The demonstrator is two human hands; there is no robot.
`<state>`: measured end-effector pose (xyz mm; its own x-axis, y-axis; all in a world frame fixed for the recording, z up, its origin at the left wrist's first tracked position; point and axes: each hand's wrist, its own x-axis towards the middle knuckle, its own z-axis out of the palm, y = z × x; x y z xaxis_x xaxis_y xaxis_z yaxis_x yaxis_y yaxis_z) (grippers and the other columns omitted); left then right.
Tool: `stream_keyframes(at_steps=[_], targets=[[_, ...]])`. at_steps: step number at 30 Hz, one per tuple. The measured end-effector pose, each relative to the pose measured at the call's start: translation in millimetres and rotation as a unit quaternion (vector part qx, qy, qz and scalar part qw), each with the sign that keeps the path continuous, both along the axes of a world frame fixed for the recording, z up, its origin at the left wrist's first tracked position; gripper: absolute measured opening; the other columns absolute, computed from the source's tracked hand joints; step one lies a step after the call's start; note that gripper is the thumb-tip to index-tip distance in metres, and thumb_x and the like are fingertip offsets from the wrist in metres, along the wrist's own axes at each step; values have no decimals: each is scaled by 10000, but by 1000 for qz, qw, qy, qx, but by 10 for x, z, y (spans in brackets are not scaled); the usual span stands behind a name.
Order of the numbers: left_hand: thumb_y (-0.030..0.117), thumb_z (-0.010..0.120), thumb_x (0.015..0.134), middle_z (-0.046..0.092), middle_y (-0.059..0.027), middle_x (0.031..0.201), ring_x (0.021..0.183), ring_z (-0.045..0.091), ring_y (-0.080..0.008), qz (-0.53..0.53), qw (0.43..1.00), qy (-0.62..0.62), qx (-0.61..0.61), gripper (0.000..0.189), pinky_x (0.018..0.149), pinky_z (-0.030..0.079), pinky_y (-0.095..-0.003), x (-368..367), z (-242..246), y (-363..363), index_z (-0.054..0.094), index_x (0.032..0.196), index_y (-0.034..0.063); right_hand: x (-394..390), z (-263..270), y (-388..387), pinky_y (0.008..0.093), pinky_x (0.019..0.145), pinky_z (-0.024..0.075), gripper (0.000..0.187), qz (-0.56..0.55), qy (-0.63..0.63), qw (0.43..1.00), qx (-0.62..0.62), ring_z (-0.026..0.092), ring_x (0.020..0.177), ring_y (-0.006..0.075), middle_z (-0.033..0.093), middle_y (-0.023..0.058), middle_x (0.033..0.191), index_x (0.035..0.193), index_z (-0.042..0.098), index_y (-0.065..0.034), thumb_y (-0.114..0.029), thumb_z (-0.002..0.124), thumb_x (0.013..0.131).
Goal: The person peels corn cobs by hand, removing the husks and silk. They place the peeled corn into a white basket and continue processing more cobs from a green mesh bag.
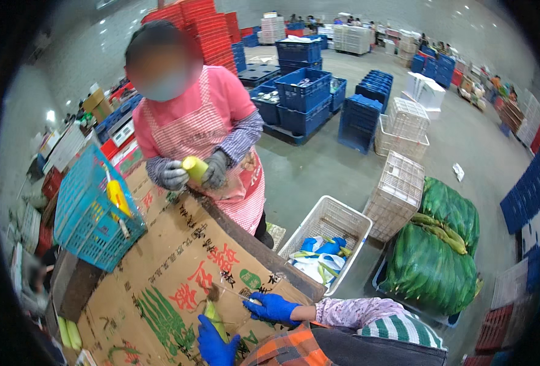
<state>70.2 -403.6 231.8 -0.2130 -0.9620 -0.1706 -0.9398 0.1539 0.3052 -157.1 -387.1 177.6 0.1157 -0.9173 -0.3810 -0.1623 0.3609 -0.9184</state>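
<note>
Low in the view, my left hand (217,341), in a blue glove, grips an ear of corn (216,318) in pale green husk. Brown silk (212,293) sticks out at its far end. To its right, my right hand (270,307), also blue-gloved, is closed around the pale handle of a thin-bladed knife (238,293). The blade reaches left over the cardboard, towards the corn's tip but apart from my left hand. Printed cardboard (160,256) covers the tabletop under both hands.
Across the table, a person in grey gloves (174,175) holds a yellow-green cylindrical piece (195,169). A turquoise basket (91,219) stands at left, a yellow-handled tool (118,196) on its side. A white crate (361,224) and bagged green corn (434,270) sit on the floor, right.
</note>
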Motion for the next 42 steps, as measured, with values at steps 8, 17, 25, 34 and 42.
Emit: stream_keyframes(at_steps=[8,17,25,34,42], targets=[[418,801,733,511,-303,1356,1246,516,-414,1,999,-19,31,944,1042,420,-439,422,-49,-111,384,1427,-67,114,-59,-59,391,772,520,463,55,61,994,-79,685,839,295,708,108,897,1154,592,-105,-522,461,1000],[545,782,708,527,-299,1346,1241,516,-433,-29,999,-28,23,981,1023,435,-456,499,-187,-181,418,1416,-29,186,-134,124,496,733,491,344,22,137,976,-165,628,835,431,641,225,916,1099,564,-81,-395,445,1021],[398,817,678,499,-325,1349,1205,519,-444,-16,999,31,19,1053,997,440,-475,547,-604,-282,306,1481,-55,310,-359,231,471,720,528,327,5,237,882,-407,638,942,401,634,248,1037,1130,572,-39,-324,543,973],[449,745,794,553,-280,1295,1155,572,-413,75,997,-22,-19,892,952,477,-482,363,-416,-175,370,1454,-19,308,52,176,495,619,515,220,-3,229,965,-128,656,716,420,669,202,781,1054,598,-134,-330,584,957],[487,769,766,608,-229,1225,1086,614,-383,104,995,-6,-4,743,898,512,-463,469,-669,-335,528,1302,32,505,22,-150,495,636,513,212,114,273,942,-161,652,754,419,669,210,895,1050,589,-124,-317,545,974]])
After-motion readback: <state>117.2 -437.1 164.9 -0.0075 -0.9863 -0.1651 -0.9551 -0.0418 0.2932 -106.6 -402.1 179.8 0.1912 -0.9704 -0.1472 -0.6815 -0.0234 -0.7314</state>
